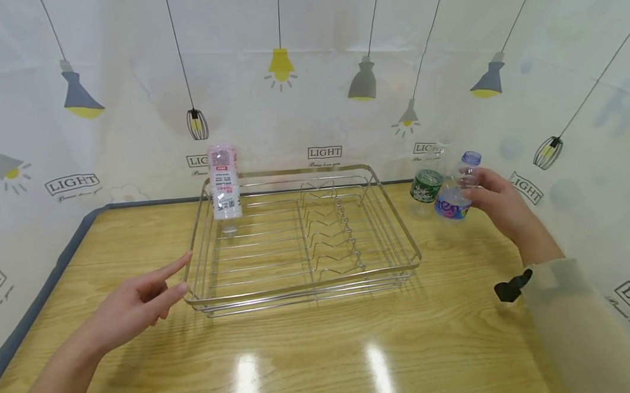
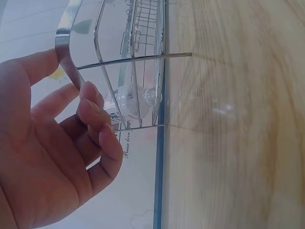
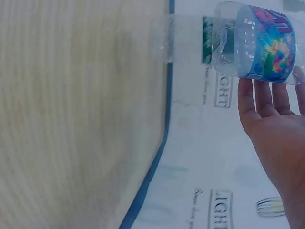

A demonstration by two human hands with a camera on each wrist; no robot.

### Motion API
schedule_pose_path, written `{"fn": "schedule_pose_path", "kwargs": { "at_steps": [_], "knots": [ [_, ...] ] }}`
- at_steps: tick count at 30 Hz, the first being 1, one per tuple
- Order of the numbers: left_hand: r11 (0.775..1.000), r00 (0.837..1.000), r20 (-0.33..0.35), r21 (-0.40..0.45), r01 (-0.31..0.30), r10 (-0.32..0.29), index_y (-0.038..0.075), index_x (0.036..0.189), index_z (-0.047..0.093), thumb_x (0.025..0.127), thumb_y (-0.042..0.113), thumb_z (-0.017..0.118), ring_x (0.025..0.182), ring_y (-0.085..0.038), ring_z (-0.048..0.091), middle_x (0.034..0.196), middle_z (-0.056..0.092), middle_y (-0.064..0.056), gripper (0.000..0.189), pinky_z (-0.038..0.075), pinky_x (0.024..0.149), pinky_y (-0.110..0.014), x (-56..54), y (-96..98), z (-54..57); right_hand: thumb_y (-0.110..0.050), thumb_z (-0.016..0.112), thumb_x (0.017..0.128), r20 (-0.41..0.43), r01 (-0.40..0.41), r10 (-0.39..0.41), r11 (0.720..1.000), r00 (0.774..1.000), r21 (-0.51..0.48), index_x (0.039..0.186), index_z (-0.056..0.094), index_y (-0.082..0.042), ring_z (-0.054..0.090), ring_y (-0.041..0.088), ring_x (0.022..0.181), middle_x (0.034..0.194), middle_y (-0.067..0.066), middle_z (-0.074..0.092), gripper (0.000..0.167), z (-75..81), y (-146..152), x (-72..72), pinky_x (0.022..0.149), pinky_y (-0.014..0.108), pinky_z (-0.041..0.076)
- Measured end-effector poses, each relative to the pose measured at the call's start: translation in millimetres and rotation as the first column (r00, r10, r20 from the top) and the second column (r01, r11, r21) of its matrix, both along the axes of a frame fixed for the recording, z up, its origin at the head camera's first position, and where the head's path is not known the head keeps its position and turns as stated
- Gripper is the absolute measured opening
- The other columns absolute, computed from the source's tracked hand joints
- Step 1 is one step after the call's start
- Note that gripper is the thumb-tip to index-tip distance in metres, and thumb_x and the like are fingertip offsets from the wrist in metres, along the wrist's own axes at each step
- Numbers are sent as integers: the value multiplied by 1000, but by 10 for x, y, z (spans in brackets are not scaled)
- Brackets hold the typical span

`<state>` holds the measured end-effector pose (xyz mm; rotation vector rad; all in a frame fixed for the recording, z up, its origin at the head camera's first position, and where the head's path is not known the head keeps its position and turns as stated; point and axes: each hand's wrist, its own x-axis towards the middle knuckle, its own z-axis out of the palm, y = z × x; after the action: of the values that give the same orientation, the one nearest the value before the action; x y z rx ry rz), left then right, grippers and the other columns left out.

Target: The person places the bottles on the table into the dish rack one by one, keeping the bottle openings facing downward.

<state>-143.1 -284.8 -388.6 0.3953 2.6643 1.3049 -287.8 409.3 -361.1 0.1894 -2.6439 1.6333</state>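
In the head view my right hand (image 1: 499, 204) grips a clear plastic bottle (image 1: 452, 204) with a blue and purple label. The bottle tilts slightly, its neck up, and hangs above the table in the right wrist view. Just left of it stands a second clear bottle (image 1: 427, 186) with a green label. My left hand (image 1: 133, 304) is at the left side of a metal wire dish rack (image 1: 315, 292), index finger extended and fingertips touching the rim (image 2: 63, 40). Inside the rack's back left, a bottle with a white and pink label (image 1: 225, 186) stands neck down.
The rack rests on a wood-grain table (image 1: 312, 345), with a row of wire plate dividers (image 1: 333, 237) inside. A white curtain (image 1: 321, 119) printed with lamps rises behind and at both sides, edged in dark blue.
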Motion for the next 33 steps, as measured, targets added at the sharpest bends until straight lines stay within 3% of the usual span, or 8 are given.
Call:
{"fn": "schedule_pose_path", "kwargs": {
  "at_steps": [6,11,17,25,29,33],
  "knots": [
    [999,999,23,1,-44,44,31,169,46,113,39,64,63,-18,51,73,51,1,59,45,56,-34,-1,10,0,-22,62,113,-91,-99,89,988,992,-115,160,53,-23,57,9,134,150,-7,60,48,224,-281,52,102,14,51],
    [996,995,40,-24,-89,90,33,167,49,112,47,64,65,-19,51,74,51,1,59,44,57,-34,1,18,18,-4,58,111,-195,-266,223,935,955,-236,153,60,-16,59,14,132,140,-2,65,44,374,-524,72,107,17,51],
    [992,992,48,-53,-117,119,35,165,51,111,53,63,65,-19,51,74,51,0,59,44,58,-34,-18,41,47,6,55,108,-260,-364,299,896,918,-256,147,64,-14,63,15,127,134,-1,67,44,490,-803,71,105,20,54],
    [979,986,26,-120,-163,167,33,163,55,109,60,62,69,-18,50,80,56,-5,60,42,58,-34,-40,98,75,10,54,105,-265,-421,354,868,897,-263,143,65,-11,68,16,124,132,3,69,45,603,-1140,89,100,23,58],
    [969,981,-47,-154,-191,186,30,158,62,109,60,61,84,-16,58,106,77,-11,57,46,64,-31,-58,146,109,9,57,104,-227,-428,379,874,897,-231,144,61,-9,68,14,123,132,-1,69,44,635,-1311,131,99,24,59],
    [964,965,-164,-139,-227,203,28,151,69,110,56,63,78,-15,55,101,75,-10,51,44,62,-31,-102,257,227,7,61,104,-189,-437,404,880,895,-185,137,62,-13,68,13,123,134,-3,69,39,671,-1470,188,100,25,59]
  ]
}}
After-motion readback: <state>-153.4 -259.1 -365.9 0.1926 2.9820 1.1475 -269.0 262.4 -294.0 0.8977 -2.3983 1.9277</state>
